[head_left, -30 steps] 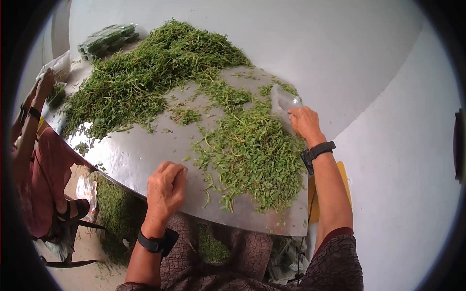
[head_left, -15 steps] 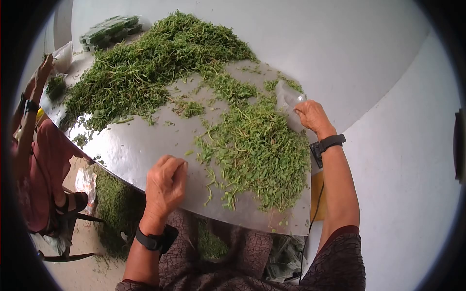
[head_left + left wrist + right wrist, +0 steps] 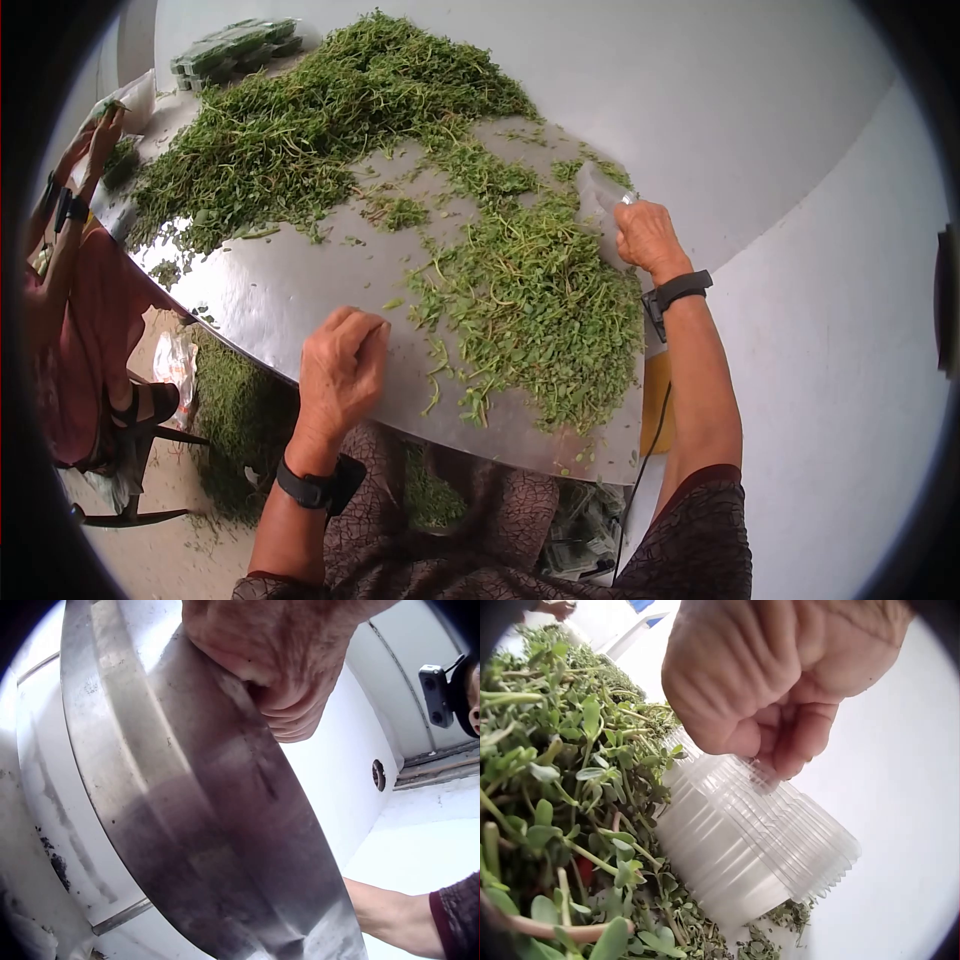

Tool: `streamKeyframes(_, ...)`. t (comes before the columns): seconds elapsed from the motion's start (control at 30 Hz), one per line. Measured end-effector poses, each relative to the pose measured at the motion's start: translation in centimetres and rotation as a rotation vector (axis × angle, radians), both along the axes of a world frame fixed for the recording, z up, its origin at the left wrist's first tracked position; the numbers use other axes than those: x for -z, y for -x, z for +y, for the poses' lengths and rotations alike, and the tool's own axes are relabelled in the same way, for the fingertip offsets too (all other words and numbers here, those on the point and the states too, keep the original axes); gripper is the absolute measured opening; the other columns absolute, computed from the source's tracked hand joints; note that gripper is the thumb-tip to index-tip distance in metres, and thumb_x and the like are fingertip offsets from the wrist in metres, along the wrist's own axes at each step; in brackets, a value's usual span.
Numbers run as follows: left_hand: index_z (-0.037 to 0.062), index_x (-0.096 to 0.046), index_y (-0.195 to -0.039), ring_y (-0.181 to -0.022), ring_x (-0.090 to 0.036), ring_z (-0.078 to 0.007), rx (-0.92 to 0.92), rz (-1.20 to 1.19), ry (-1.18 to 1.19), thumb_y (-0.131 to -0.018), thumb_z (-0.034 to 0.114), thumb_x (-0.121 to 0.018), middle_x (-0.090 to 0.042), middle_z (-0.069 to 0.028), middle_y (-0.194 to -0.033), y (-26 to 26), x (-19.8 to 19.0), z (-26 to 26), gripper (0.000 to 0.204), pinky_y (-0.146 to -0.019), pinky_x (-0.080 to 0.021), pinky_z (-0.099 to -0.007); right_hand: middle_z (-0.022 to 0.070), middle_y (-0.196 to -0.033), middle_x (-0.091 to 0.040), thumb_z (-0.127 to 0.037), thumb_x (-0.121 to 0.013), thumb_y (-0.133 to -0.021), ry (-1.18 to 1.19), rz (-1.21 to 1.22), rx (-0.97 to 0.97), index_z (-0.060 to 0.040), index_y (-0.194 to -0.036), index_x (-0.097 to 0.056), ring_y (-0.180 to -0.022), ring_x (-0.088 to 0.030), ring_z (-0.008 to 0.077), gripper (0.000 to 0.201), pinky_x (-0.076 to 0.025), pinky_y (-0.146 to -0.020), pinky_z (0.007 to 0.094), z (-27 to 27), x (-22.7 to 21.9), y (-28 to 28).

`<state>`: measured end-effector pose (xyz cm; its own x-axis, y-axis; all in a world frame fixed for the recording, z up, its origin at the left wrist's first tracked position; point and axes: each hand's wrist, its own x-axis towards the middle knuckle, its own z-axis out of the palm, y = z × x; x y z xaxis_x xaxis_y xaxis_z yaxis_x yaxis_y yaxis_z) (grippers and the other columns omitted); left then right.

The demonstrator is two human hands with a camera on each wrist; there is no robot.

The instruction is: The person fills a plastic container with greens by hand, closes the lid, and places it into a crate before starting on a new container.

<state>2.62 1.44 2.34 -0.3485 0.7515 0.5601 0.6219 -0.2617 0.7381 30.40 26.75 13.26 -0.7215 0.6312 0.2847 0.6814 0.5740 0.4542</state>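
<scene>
My right hand point(image 3: 648, 238) is at the far right edge of the metal table point(image 3: 290, 300). Its thumb and fingers pinch the upper rim of a nested stack of clear plastic containers point(image 3: 742, 832), which leans beside a loose heap of green leafy stems point(image 3: 540, 310). Near the front edge, my left hand point(image 3: 343, 368) has its fingers curled in, with nothing seen in its grasp. In the left wrist view that hand point(image 3: 274, 660) overlaps the table's metal rim point(image 3: 217, 787), its fingertips hidden.
A larger mound of stems point(image 3: 330, 130) covers the back of the table. Packed clear boxes of greens point(image 3: 235, 50) are stacked at the back left. Another person's hands point(image 3: 95, 140) work at the left end. More greens point(image 3: 240, 430) lie below, and a white wall point(image 3: 820, 330) runs along the right.
The head view has shifted slightly. My right hand has turned a little at the container stack, while my left hand has stayed almost still. A bit of green now shows at the other person's fingertips.
</scene>
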Motion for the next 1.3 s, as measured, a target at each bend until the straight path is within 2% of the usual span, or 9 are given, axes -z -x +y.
streamKeyframes(0.07, -0.0026, -0.060, -0.080, -0.064, -0.059, -0.0324, -0.001, -0.011, 0.006, -0.079, 0.000, -0.060, -0.058, -0.0148, -0.073, -0.1, -0.1, 0.0, 0.002, -0.058, -0.046, -0.0357, 0.0166, -0.065, -0.062, 0.005, -0.055, -0.061, -0.010, 0.015, 0.035, -0.0055, -0.090, -0.068, -0.064, -0.062, 0.0348, 0.033, -0.052, -0.064, 0.0426, 0.0, 0.0, -0.3)
streamKeyframes(0.17, -0.0036, -0.060, -0.080, -0.063, -0.057, -0.0288, 0.000, -0.027, 0.020, -0.079, -0.002, -0.060, -0.058, -0.0143, -0.072, -0.1, -0.1, 0.0, 0.002, -0.059, -0.045, -0.0340, 0.0159, -0.071, -0.064, 0.001, -0.055, -0.062, -0.005, -0.124, 0.192, -0.0107, -0.100, -0.067, -0.068, -0.063, 0.0341, 0.042, -0.052, -0.066, 0.0420, 1.7, 0.6, -0.9)
streamKeyframes(0.2, -0.0036, -0.060, -0.080, -0.063, -0.057, -0.0288, -0.001, -0.029, 0.021, -0.079, -0.002, -0.060, -0.058, -0.0143, -0.072, -0.1, -0.1, -0.1, 0.002, -0.059, -0.045, -0.0340, 0.0159, -0.071, -0.064, 0.001, -0.055, -0.062, -0.004, -0.126, 0.191, -0.0107, -0.100, -0.067, -0.068, -0.063, 0.0341, 0.042, -0.052, -0.066, 0.0420, 1.6, 0.6, -1.0)
streamKeyframes(0.27, -0.0037, -0.060, -0.081, -0.064, -0.057, -0.0285, -0.007, -0.014, 0.014, -0.079, -0.002, -0.059, -0.058, -0.0142, -0.072, -0.1, -0.1, -0.1, 0.003, -0.058, -0.045, -0.0340, 0.0175, -0.071, -0.064, -0.007, -0.056, -0.065, 0.021, 0.114, 0.076, -0.0041, -0.077, -0.064, -0.071, -0.062, 0.0366, 0.015, -0.050, -0.069, 0.0445, 1.2, 0.9, -1.1)
streamKeyframes(0.5, -0.0041, -0.060, -0.081, -0.063, -0.057, -0.0271, 0.007, -0.039, 0.003, -0.081, 0.000, -0.059, -0.058, -0.0138, -0.072, 0.0, 0.2, 0.0, 0.004, -0.058, -0.045, -0.0339, 0.0203, -0.072, -0.064, -0.008, -0.057, -0.065, 0.012, 0.221, 0.061, -0.0053, -0.080, -0.068, -0.069, -0.064, 0.0363, 0.019, -0.052, -0.068, 0.0434, 1.6, 0.8, -1.4)
streamKeyframes(0.9, -0.0041, -0.060, -0.081, -0.061, -0.055, -0.0274, 0.009, -0.038, -0.001, -0.080, 0.001, -0.060, -0.055, -0.0138, -0.070, 0.1, 0.3, 0.0, 0.005, -0.056, -0.043, -0.0346, 0.0197, -0.079, -0.065, -0.011, -0.057, -0.070, 0.096, 0.072, 0.266, -0.0028, -0.081, -0.064, -0.077, -0.063, 0.0369, 0.015, -0.050, -0.072, 0.0444, 1.5, -0.2, -1.6)
streamKeyframes(1.07, -0.0046, -0.060, -0.081, -0.061, -0.055, -0.0283, 0.008, -0.041, 0.006, -0.080, 0.001, -0.059, -0.055, -0.0143, -0.070, 0.2, 0.3, 0.1, 0.005, -0.057, -0.043, -0.0354, 0.0185, -0.073, -0.064, -0.019, -0.073, -0.069, -0.030, 0.150, 0.219, -0.0018, -0.077, -0.061, -0.073, -0.065, 0.0354, 0.023, -0.051, -0.067, 0.0436, 1.4, -0.4, -2.1)
streamKeyframes(1.2, -0.0048, -0.061, -0.081, -0.061, -0.055, -0.0288, 0.009, -0.057, -0.017, -0.079, 0.001, -0.059, -0.056, -0.0143, -0.070, 0.3, 0.5, 0.2, 0.006, -0.057, -0.043, -0.0355, 0.0184, -0.074, -0.064, -0.019, -0.073, -0.072, -0.119, 0.223, 0.253, -0.0020, -0.078, -0.060, -0.073, -0.064, 0.0351, 0.023, -0.050, -0.065, 0.0419, 1.2, -0.7, -2.1)
streamKeyframes(1.3, -0.0051, -0.061, -0.081, -0.061, -0.056, -0.0291, 0.000, -0.050, -0.018, -0.080, 0.002, -0.059, -0.057, -0.0145, -0.071, 0.3, 0.6, 0.2, 0.007, -0.057, -0.043, -0.0356, 0.0145, -0.074, -0.064, -0.021, -0.070, -0.075, -0.241, 0.272, 0.144, -0.0035, -0.081, -0.058, -0.071, -0.063, 0.0339, 0.022, -0.049, -0.063, 0.0423, -0.1, -1.9, -2.0)
